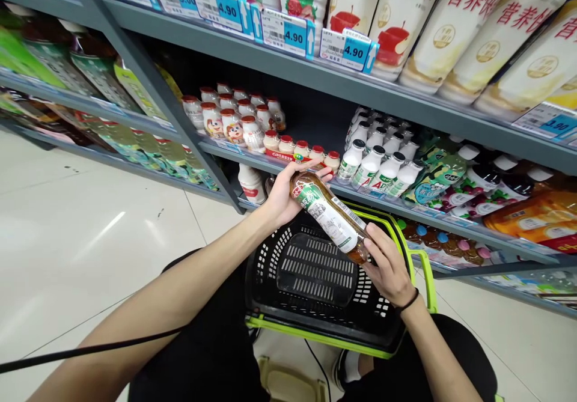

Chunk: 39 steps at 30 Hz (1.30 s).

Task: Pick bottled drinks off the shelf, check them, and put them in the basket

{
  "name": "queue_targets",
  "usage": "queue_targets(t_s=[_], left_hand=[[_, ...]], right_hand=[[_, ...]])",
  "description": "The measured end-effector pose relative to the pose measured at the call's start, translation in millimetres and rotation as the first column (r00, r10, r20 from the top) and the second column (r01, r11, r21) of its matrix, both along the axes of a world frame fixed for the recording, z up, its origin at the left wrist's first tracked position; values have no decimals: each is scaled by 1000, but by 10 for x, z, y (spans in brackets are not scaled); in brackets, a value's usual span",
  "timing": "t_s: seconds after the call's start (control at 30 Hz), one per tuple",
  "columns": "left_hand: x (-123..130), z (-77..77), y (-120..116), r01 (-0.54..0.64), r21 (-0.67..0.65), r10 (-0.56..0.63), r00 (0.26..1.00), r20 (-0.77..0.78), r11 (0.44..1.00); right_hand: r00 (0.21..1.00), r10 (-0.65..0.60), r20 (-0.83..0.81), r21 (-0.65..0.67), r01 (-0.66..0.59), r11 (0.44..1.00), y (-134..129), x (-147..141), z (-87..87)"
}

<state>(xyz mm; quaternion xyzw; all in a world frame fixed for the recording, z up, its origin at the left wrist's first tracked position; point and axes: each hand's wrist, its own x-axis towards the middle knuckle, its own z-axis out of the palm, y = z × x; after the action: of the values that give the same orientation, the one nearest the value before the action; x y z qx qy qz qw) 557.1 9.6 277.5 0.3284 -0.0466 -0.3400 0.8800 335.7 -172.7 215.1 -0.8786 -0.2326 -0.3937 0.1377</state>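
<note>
A brown drink bottle [331, 217] with a green and white label lies slanted between my two hands, above a black shopping basket [315, 270] with a lime-green rim. Around its upper left end is my left hand [288, 194], with some fingers reaching behind it. At the lower right end, my right hand [388, 264] holds the bottle with the fingers on its side. A dark band circles my right wrist. Inside the basket, the slotted black bottom shows below the bottle.
Shelves [279, 65] run across the front. They hold red-capped bottles [229, 127], small white bottles [370, 164] and large cream-coloured bottles [460, 23]. The basket's green handle [427, 279] stands at its right. A black cable [90, 349] crosses my left forearm.
</note>
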Motion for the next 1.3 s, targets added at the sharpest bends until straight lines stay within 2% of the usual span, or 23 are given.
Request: queue_targets(t_s=[0.1,0.17,0.2,0.27,0.33,0.37,0.43,0.5,0.8,0.9,1.0,1.1,1.3], left_hand=[[-6,19,11,-12,-18,13,1000,23,1000],[-13,36,26,-6,-29,7,999,48,1000],[-15,44,34,3,-38,-1,998,59,999],[-15,49,47,20,-61,-16,997,71,998],[-9,40,54,32,-76,-25,996,82,997],[-4,32,56,36,-80,-29,995,91,996],[5,10,57,52,-90,-42,993,114,995],[9,-6,57,69,-109,-54,988,142,992],[-51,49,85,85,-92,-64,976,206,992],[-62,68,94,102,-99,-81,977,195,990],[-71,71,100,123,-102,-100,973,207,987],[-83,64,96,131,-91,-110,971,212,987],[-87,31,75,135,-92,-112,969,222,986]], right_hand=[[998,-66,-11,205,66,977,104,11,-28],[993,-95,-65,425,114,898,193,14,-73],[990,-86,-112,548,134,826,236,16,-99],[976,-16,-217,761,179,624,309,22,-140],[957,89,-276,885,217,411,360,33,-151],[951,135,-279,920,224,323,378,39,-144],[939,215,-268,954,228,196,406,50,-114],[914,302,-271,962,246,120,432,55,-79],[682,693,-235,895,431,-120,554,82,-20],[601,775,-197,834,518,-189,549,91,-49],[575,803,-158,785,566,-250,525,92,-99],[559,817,-140,772,579,-264,503,90,-116],[543,827,-143,780,577,-243,506,78,-60]])
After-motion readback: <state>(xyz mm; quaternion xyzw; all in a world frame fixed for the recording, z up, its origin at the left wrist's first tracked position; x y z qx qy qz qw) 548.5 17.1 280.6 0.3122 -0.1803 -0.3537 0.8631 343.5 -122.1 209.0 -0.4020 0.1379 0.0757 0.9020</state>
